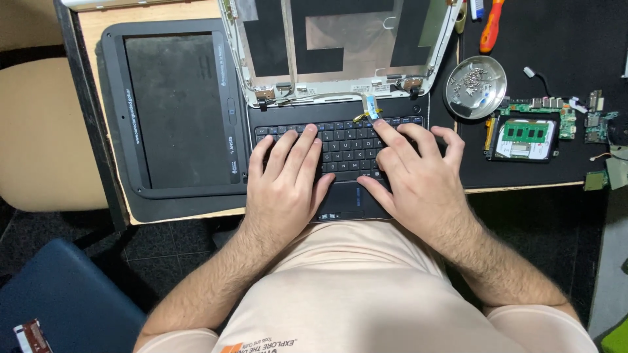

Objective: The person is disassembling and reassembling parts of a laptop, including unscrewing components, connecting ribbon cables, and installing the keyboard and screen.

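left hand [284, 186] flat on keyboard [340, 145] | right hand [412, 173] flat on keyboard

Hidden under both hands: much of the black laptop keyboard [347, 140]; cut off by the top edge: bare silver lid shell [340, 46] and orange-handled screwdriver [490, 26].

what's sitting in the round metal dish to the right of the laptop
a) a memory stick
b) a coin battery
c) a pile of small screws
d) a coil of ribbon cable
c: the round metal dish holds a heap of small screws, while the green memory module lies apart on the black mat, and both the left hand and right hand rest on the laptop keyboard.
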